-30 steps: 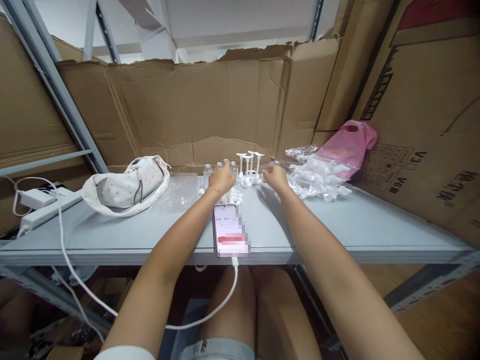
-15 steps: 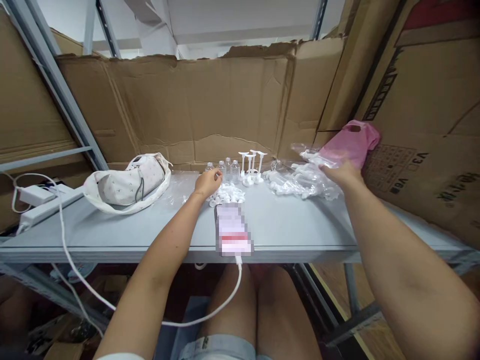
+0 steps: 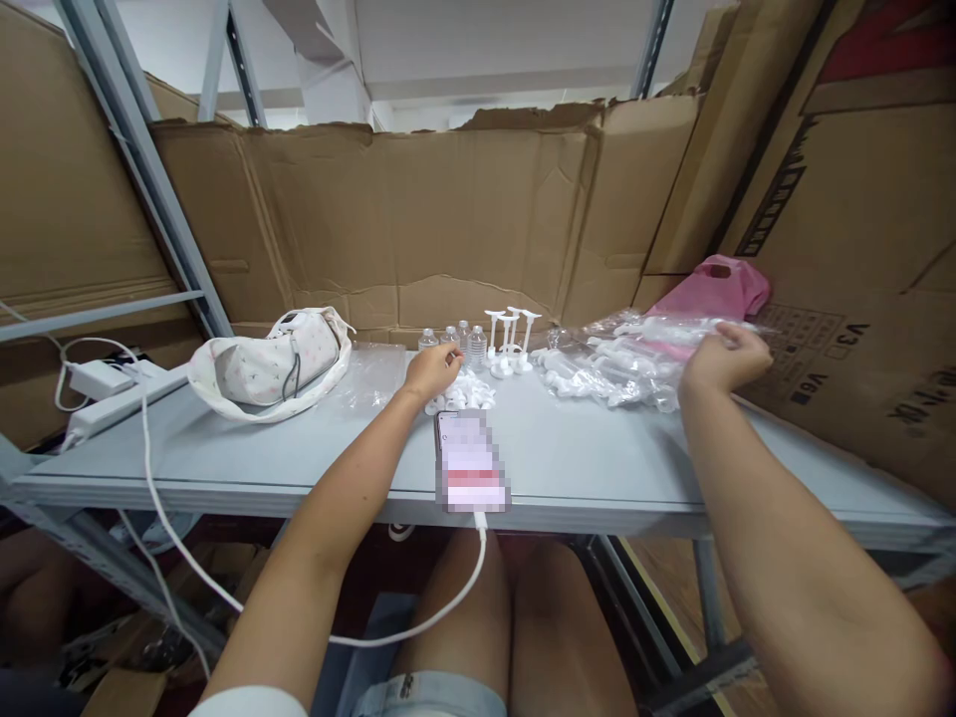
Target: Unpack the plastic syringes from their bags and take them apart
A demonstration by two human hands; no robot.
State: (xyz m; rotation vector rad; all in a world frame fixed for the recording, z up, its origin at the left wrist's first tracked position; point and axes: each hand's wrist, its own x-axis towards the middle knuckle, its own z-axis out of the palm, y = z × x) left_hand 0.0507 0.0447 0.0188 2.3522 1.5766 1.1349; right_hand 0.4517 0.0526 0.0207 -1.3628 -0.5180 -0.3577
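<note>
My left hand hovers over a pile of small white plastic pieces. Its fingers are curled together, and whatever they may hold is hidden. Several clear little bottles stand just behind it. To their right are white T-topped stands on round bases. My right hand pinches the edge of a clear plastic bag at the right of the table. White plastic parts lie inside that bag, and a pink plastic bag rests behind it.
A phone lies at the table's front edge with a white cable plugged in. A white cloth bag and a flat clear plastic bag lie left. Power strips sit far left; cardboard walls the back.
My right hand has moved right, pulling the clear bag's edge across the front of the pink bag. My left hand stays by the white pieces. The view has shifted slightly.
</note>
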